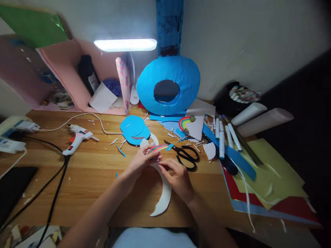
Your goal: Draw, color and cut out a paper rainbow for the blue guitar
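My left hand [141,159] is closed on a small rainbow cutout [159,147] with a blue end, held over the middle of the wooden desk. Beside it my right hand [177,175] pinches at something thin and dark just below the cutout, too small to make out. Under both hands lies a white crescent-shaped piece [164,198]. Black-handled scissors [190,154] rest just right of the hands. Behind them are blue paper rounds [133,129], and a second rainbow cutout [185,123] lies on white paper.
A white glue gun [79,138] with its cable lies at the left. A large blue ring [144,88] stands at the back beneath a lamp [126,44]. White markers [221,139] and coloured sheets [279,168] are at the right. Paper scraps are scattered about.
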Demonstrator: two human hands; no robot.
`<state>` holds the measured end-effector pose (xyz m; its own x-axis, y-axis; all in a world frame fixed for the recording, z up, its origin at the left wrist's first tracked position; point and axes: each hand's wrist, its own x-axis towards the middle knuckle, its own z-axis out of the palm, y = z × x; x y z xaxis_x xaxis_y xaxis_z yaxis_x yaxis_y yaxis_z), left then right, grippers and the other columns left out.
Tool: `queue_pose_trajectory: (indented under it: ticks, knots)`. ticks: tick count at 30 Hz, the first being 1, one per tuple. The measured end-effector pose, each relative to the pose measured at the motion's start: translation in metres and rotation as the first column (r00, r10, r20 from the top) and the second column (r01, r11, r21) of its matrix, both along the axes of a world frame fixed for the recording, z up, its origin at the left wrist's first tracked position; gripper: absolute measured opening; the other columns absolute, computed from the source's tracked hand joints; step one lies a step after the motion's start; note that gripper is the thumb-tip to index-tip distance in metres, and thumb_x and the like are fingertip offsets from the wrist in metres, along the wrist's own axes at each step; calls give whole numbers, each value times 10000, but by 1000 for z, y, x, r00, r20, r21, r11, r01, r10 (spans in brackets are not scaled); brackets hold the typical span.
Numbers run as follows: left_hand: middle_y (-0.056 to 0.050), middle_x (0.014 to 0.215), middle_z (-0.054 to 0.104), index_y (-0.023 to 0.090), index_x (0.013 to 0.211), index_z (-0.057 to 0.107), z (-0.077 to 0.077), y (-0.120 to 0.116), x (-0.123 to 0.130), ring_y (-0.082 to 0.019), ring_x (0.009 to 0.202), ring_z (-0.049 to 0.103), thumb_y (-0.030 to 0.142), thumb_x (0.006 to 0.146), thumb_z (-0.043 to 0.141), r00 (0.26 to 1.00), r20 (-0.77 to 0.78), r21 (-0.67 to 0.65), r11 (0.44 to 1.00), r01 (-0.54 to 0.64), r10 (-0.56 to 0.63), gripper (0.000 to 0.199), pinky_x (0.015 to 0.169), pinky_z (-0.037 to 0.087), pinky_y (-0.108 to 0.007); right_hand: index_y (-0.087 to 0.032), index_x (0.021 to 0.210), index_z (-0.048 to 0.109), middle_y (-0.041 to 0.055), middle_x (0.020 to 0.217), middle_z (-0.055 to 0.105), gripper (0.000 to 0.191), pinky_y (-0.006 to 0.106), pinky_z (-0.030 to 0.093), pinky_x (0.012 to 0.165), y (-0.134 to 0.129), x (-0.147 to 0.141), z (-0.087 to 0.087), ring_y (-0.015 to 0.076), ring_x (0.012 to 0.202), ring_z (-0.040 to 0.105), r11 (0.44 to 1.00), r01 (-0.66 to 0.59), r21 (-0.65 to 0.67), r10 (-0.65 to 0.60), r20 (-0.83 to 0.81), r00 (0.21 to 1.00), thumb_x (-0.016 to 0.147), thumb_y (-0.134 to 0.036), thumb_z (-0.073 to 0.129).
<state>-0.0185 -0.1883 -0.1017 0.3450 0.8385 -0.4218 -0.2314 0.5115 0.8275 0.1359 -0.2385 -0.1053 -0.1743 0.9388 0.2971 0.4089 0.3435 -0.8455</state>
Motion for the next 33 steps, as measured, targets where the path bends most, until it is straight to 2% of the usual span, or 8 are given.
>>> queue_pose_trajectory:
  ticks: [11,17,20,23,25,27,30,33]
  knots:
    - [-35,964,650,130,1057,593,0,-2,-1,-152,807,643,202,858,632,992,-112,28,998,59,-56,216,742,543,-342,-211,775,598,13,681,601,84,264,446,547,-6,1,2,142,578,535,980,170,102,-177,75,981,853,-186,576]
    - [-52,959,684,122,1007,631,13,5,-9,-161,826,660,306,891,587,984,-124,14,991,134,-131,222,775,530,-353,-216,756,579,17,682,620,109,279,442,574,-4,1,-2,161,611,555,986,84,142,-108,171,979,853,-170,560]
    - [-36,837,700,135,948,653,21,-1,-28,-161,732,661,387,836,639,972,-222,7,996,84,-80,277,694,515,-296,-209,751,579,15,678,613,105,278,446,584,-4,1,-5,161,618,557,993,46,113,-67,188,980,847,-165,573]
    - [-9,823,695,182,999,637,27,-25,-47,-148,721,645,420,760,704,948,-314,51,998,-27,41,344,658,480,-241,-201,750,575,22,690,617,108,281,453,608,-6,-2,-9,175,669,581,996,-7,94,-13,217,976,845,-150,579]
    - [4,751,674,167,895,659,23,-45,-49,-122,657,613,434,734,722,938,-337,59,996,-61,77,318,626,461,-218,-198,756,571,30,700,625,113,289,460,630,-8,-5,-11,185,695,590,993,-41,107,16,228,973,852,-139,569]
    - [-3,655,648,128,755,666,12,-62,-40,-116,574,590,461,743,706,947,-319,15,999,-36,39,336,577,459,-228,-199,767,569,35,712,633,111,293,464,639,-11,-7,-12,190,706,591,990,-72,119,42,233,972,862,-142,561]
    - [-2,693,651,118,792,643,-9,-73,-16,-115,586,611,421,857,604,967,-255,-49,999,-16,3,312,596,503,-268,-202,772,571,37,715,630,112,296,464,629,-15,-10,-14,193,703,586,987,-105,122,72,250,966,876,-165,553]
    - [-16,824,662,121,889,627,-23,-70,-1,-133,717,642,347,909,554,971,-235,-37,997,-61,51,238,691,534,-318,-198,778,579,46,725,633,121,307,470,638,-16,-10,-15,198,709,584,983,-135,124,98,270,958,885,-161,534]
